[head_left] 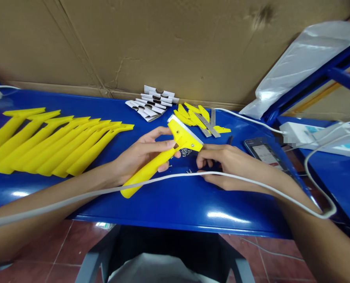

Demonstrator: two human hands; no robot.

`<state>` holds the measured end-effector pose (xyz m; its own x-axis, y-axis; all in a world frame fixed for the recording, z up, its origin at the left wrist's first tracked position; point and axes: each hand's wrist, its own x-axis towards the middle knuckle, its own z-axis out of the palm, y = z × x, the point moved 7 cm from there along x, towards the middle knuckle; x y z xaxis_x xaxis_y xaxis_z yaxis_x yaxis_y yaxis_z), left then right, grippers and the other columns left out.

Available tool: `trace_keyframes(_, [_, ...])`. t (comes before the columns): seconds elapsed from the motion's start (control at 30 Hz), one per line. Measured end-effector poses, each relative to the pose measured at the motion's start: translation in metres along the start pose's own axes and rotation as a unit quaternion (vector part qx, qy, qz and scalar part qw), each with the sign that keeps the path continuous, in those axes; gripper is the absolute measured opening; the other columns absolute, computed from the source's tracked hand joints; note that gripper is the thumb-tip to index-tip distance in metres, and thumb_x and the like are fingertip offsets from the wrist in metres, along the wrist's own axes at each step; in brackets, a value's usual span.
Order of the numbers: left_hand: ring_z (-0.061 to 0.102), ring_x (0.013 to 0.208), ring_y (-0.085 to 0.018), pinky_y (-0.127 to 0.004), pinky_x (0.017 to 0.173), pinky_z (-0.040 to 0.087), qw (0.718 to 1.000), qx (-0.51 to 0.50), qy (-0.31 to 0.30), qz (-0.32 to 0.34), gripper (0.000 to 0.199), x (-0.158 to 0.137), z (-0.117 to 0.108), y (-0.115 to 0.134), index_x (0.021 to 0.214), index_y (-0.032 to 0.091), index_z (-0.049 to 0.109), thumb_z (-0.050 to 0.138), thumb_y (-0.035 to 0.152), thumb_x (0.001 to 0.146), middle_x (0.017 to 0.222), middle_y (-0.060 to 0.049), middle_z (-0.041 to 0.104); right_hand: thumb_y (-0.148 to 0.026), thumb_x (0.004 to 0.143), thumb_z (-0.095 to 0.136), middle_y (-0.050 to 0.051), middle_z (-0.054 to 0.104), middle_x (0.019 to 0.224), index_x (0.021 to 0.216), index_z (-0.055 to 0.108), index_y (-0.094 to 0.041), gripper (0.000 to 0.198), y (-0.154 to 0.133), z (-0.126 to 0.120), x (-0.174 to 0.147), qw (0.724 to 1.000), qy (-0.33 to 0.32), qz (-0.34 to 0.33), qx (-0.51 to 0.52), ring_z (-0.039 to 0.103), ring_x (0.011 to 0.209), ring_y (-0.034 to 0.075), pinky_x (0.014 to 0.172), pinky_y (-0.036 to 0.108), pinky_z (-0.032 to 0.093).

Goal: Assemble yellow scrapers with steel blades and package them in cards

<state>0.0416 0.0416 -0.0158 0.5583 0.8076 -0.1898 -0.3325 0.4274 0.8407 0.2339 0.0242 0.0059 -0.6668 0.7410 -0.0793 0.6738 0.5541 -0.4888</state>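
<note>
My left hand (145, 151) is wrapped around a yellow scraper (147, 173), held tilted with its wide head up and to the right. A metal strip runs along the head's upper edge, and a screw shows at its right corner. Just right of the head, my right hand (222, 161) is curled closed above the table. Whatever its fingers hold is hidden; a dark shape shows beneath them. Between the hands lies a small pile of screws or nuts (185, 152), with a few loose screws (189, 171) nearer me.
Several yellow scraper handles (59, 145) lie in a row at left. White folded cards (154, 103), yellow plastic pieces (189, 114) and metal blades (211, 125) sit at the back. A phone (266, 155) and power strip (325, 137) are at right. A white cable (175, 175) crosses in front.
</note>
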Motion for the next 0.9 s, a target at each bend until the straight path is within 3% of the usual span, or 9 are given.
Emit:
trace_keyframes(0.17, [0.069,0.067,-0.015,-0.018,0.048,0.049,1.0,0.001,0.003,-0.004,0.029,0.0,0.001,0.0,0.12,0.02,0.069,0.084,0.02,0.094,0.091,-0.007,0.075,-0.014,0.086,0.069,0.002,0.071,0.101,0.1,0.07,-0.024,0.017,-0.001,0.0,0.0,1.0,0.002,-0.009,0.005,0.067,0.086,0.018,0.078,0.032,0.047])
trace_keyframes(0.53, [0.068,0.064,-0.014,-0.018,0.049,0.05,1.0,-0.004,-0.004,-0.006,0.028,0.0,0.002,0.0,0.119,0.019,0.069,0.083,0.019,0.095,0.091,-0.007,0.076,-0.024,0.099,0.069,0.011,0.074,0.128,0.131,0.074,-0.026,0.032,-0.002,0.009,0.003,1.0,0.006,-0.023,-0.005,0.076,0.107,0.028,0.095,0.042,0.06])
trace_keyframes(0.73, [0.069,0.066,-0.016,-0.019,0.048,0.05,1.0,-0.002,-0.006,-0.005,0.025,0.0,0.003,0.0,0.117,0.019,0.069,0.082,0.019,0.095,0.09,-0.008,0.077,-0.03,0.105,0.066,0.012,0.073,0.126,0.128,0.077,-0.027,0.026,-0.003,0.012,0.005,1.0,-0.006,-0.022,0.017,0.075,0.109,0.03,0.1,0.048,0.06])
trace_keyframes(0.9, [0.067,0.062,-0.014,-0.019,0.048,0.05,1.0,-0.002,-0.01,-0.007,0.025,0.0,0.004,0.001,0.116,0.018,0.07,0.083,0.019,0.095,0.089,-0.008,0.076,-0.029,0.106,0.066,0.01,0.073,0.121,0.117,0.078,-0.027,0.018,-0.003,0.015,0.006,0.999,-0.008,-0.023,0.033,0.074,0.107,0.027,0.1,0.045,0.058])
